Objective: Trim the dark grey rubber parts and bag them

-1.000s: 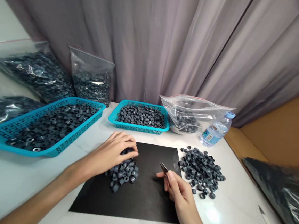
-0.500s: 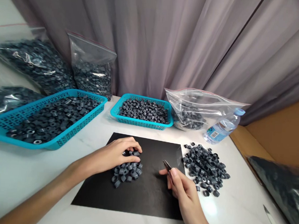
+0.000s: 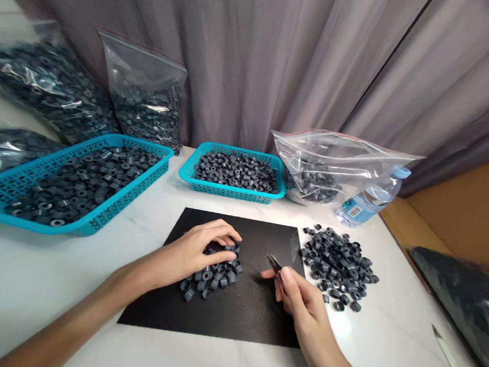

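Observation:
My left hand (image 3: 204, 248) reaches over a small pile of grey plastic rings (image 3: 214, 278) on a black mat (image 3: 215, 318). Its thumb and fingers are apart and curve over the top of the pile; no ring is plainly gripped. In my right hand (image 3: 298, 297), above the mat's right side, the thumb and fingers pinch what looks like metal tweezers (image 3: 273, 262), tips pointing up and left. The tool's rear part is hidden by the fingers. A larger heap of similar rings (image 3: 338, 266) lies on the white table right of the mat.
Two blue baskets (image 3: 91, 224) (image 3: 230, 192) of rings stand behind the mat. Clear zip bags (image 3: 151, 78) of rings lean at the back left. Another bag (image 3: 316, 144) and a water bottle (image 3: 369, 200) stand back right. A thin blade (image 3: 451, 361) lies near a cardboard box (image 3: 474, 198).
My left hand has shifted slightly right over the pile, and some rings have spread rightward with it. My right hand keeps its pinch on the tweezers. The camera view has tilted slightly.

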`<action>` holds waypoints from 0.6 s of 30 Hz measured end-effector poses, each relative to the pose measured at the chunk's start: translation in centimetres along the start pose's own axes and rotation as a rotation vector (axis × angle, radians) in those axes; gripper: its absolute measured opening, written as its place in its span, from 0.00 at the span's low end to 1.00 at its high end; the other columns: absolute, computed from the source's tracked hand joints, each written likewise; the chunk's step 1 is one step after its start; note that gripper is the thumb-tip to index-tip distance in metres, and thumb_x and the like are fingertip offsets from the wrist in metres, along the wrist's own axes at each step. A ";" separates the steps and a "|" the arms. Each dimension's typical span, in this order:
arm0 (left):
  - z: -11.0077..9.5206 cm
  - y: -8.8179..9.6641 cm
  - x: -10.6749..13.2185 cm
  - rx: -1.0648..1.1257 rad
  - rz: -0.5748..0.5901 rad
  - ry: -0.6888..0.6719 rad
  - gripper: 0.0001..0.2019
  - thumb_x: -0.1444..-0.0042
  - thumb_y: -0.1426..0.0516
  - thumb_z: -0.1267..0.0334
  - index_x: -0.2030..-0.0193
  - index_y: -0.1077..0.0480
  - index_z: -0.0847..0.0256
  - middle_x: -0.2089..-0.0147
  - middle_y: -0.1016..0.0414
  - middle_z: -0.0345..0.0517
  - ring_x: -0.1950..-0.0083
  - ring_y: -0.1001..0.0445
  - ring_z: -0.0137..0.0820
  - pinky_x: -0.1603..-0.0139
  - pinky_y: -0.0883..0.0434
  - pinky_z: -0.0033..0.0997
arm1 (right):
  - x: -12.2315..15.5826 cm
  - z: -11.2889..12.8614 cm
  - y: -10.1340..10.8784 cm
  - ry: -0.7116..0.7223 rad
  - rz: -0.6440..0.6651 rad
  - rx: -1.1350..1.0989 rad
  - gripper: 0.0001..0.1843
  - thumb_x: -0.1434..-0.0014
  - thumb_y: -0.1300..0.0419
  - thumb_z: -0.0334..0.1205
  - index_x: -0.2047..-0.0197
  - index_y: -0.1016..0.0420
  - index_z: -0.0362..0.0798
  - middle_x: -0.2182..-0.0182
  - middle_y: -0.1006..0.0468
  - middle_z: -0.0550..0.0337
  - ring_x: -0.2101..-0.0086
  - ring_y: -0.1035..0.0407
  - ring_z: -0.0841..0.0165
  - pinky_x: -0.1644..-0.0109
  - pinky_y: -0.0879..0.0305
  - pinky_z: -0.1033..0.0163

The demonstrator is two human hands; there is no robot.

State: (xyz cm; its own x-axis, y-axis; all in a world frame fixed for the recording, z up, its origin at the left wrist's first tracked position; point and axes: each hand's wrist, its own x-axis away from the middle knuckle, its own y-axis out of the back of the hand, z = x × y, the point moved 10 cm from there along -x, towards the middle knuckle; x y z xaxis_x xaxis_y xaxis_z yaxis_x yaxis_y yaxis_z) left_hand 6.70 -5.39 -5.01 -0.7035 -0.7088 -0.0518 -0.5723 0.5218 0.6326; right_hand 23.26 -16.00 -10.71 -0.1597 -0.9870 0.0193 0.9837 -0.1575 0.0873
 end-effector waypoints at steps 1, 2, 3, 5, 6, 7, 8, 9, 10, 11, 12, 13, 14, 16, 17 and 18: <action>0.1 0.2 0.0 -0.023 -0.016 0.004 0.12 0.35 0.42 0.55 0.50 0.24 0.54 0.48 0.24 0.44 0.48 0.23 0.36 0.43 0.27 0.37 | 0.1 0.1 0.0 0.003 -0.003 0.004 0.29 0.30 0.48 0.61 0.72 0.29 0.47 0.74 0.38 0.62 0.71 0.40 0.68 0.70 0.48 0.64; 0.2 0.5 0.1 -0.061 -0.034 0.008 0.12 0.33 0.44 0.54 0.49 0.25 0.54 0.47 0.24 0.44 0.47 0.23 0.36 0.42 0.28 0.37 | 0.1 0.2 0.1 0.004 -0.002 0.006 0.29 0.30 0.48 0.61 0.73 0.31 0.47 0.74 0.38 0.62 0.71 0.40 0.68 0.69 0.48 0.64; 0.3 0.7 0.2 -0.112 -0.048 0.011 0.12 0.32 0.46 0.54 0.49 0.25 0.54 0.47 0.25 0.44 0.46 0.24 0.37 0.41 0.29 0.38 | 0.2 0.3 0.0 0.005 0.000 0.008 0.29 0.30 0.48 0.61 0.74 0.32 0.47 0.74 0.39 0.62 0.71 0.40 0.68 0.69 0.47 0.63; 0.3 0.9 0.3 -0.226 -0.050 0.010 0.12 0.32 0.46 0.54 0.49 0.24 0.53 0.46 0.25 0.43 0.43 0.26 0.38 0.39 0.32 0.40 | 0.2 0.3 0.0 0.005 0.002 0.012 0.29 0.30 0.48 0.61 0.74 0.33 0.48 0.74 0.39 0.62 0.70 0.40 0.68 0.68 0.48 0.63; 0.3 0.9 0.4 -0.274 -0.046 0.008 0.12 0.32 0.45 0.55 0.50 0.23 0.52 0.47 0.24 0.43 0.43 0.26 0.39 0.39 0.32 0.40 | 0.3 0.3 0.0 0.006 0.005 0.014 0.29 0.30 0.48 0.60 0.74 0.33 0.48 0.74 0.38 0.62 0.70 0.40 0.68 0.68 0.48 0.63; 0.3 1.0 0.5 -0.309 -0.046 0.006 0.11 0.33 0.44 0.55 0.52 0.22 0.52 0.48 0.23 0.42 0.43 0.26 0.39 0.40 0.33 0.40 | 0.3 0.2 0.0 0.008 0.006 0.017 0.29 0.29 0.48 0.60 0.74 0.33 0.47 0.74 0.38 0.62 0.71 0.40 0.68 0.68 0.48 0.63; 0.2 1.1 0.5 -0.329 -0.049 0.003 0.10 0.33 0.44 0.56 0.53 0.22 0.52 0.49 0.22 0.42 0.44 0.26 0.39 0.40 0.32 0.40 | 0.3 0.2 0.0 0.009 0.005 0.020 0.29 0.29 0.48 0.60 0.73 0.32 0.47 0.74 0.37 0.62 0.71 0.40 0.68 0.68 0.47 0.63; 0.1 1.2 0.6 -0.336 -0.053 -0.001 0.10 0.34 0.44 0.56 0.54 0.21 0.52 0.50 0.21 0.42 0.45 0.26 0.40 0.42 0.32 0.40 | 0.2 0.2 0.0 0.011 0.004 0.022 0.28 0.29 0.48 0.60 0.73 0.31 0.47 0.74 0.36 0.61 0.71 0.39 0.68 0.68 0.47 0.63; 0.0 1.3 0.6 -0.333 -0.061 0.002 0.10 0.34 0.43 0.56 0.55 0.21 0.52 0.51 0.20 0.41 0.45 0.25 0.39 0.43 0.32 0.39 | 0.2 0.2 -0.1 0.012 0.003 0.025 0.28 0.29 0.48 0.60 0.72 0.29 0.47 0.73 0.36 0.61 0.71 0.39 0.68 0.68 0.47 0.63; -0.1 1.5 0.6 -0.323 -0.075 0.009 0.09 0.34 0.43 0.56 0.56 0.21 0.52 0.52 0.19 0.41 0.46 0.25 0.39 0.43 0.32 0.38 | 0.2 0.3 -0.2 0.014 0.006 0.028 0.28 0.29 0.49 0.60 0.71 0.27 0.47 0.73 0.35 0.61 0.71 0.39 0.68 0.68 0.47 0.63; -0.2 1.7 0.6 -0.305 -0.096 0.021 0.09 0.34 0.43 0.56 0.57 0.21 0.52 0.53 0.19 0.40 0.47 0.24 0.39 0.44 0.32 0.38 | 0.1 0.4 -0.2 0.017 0.007 0.033 0.28 0.29 0.49 0.60 0.70 0.26 0.47 0.73 0.35 0.61 0.71 0.39 0.68 0.68 0.46 0.63; -0.3 2.0 0.6 -0.280 -0.131 0.040 0.09 0.34 0.43 0.55 0.57 0.22 0.51 0.53 0.18 0.39 0.48 0.24 0.38 0.44 0.32 0.37 | 0.1 0.6 -0.3 0.023 0.008 0.038 0.29 0.29 0.49 0.61 0.69 0.25 0.47 0.73 0.34 0.61 0.71 0.39 0.68 0.68 0.46 0.63; -0.5 2.4 0.6 -0.248 -0.176 0.065 0.09 0.35 0.42 0.55 0.58 0.22 0.51 0.54 0.18 0.38 0.49 0.23 0.37 0.45 0.31 0.35 | 0.0 0.7 -0.4 0.030 0.011 0.042 0.29 0.29 0.50 0.61 0.68 0.23 0.47 0.73 0.34 0.60 0.71 0.39 0.68 0.68 0.45 0.63; -1.0 2.8 0.8 -0.168 -0.279 0.109 0.08 0.36 0.41 0.54 0.58 0.23 0.52 0.57 0.18 0.36 0.54 0.21 0.35 0.48 0.30 0.32 | -0.1 0.9 -0.3 0.040 0.006 0.046 0.29 0.29 0.50 0.61 0.67 0.22 0.47 0.73 0.33 0.60 0.71 0.38 0.68 0.68 0.45 0.63; -1.4 2.7 0.9 -0.124 -0.317 0.117 0.07 0.36 0.41 0.54 0.59 0.24 0.52 0.58 0.18 0.36 0.56 0.21 0.33 0.50 0.30 0.31 | -0.1 0.8 -0.3 0.041 -0.001 0.040 0.29 0.29 0.49 0.62 0.67 0.22 0.47 0.74 0.33 0.60 0.71 0.39 0.68 0.68 0.45 0.64; -1.9 2.4 1.0 -0.077 -0.337 0.116 0.07 0.36 0.41 0.54 0.60 0.25 0.53 0.59 0.19 0.35 0.58 0.21 0.32 0.51 0.30 0.30 | -0.1 0.6 -0.1 0.037 -0.008 0.031 0.29 0.29 0.49 0.61 0.68 0.23 0.47 0.74 0.34 0.61 0.71 0.39 0.68 0.68 0.45 0.64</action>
State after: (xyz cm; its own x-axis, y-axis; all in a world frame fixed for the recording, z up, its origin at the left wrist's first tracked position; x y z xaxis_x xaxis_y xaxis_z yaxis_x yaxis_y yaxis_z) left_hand 5.42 -5.73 -2.10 -0.4260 -0.8862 -0.1824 -0.7274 0.2156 0.6515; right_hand 23.09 -15.86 -10.16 -0.1636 -0.9864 -0.0182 0.9793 -0.1646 0.1178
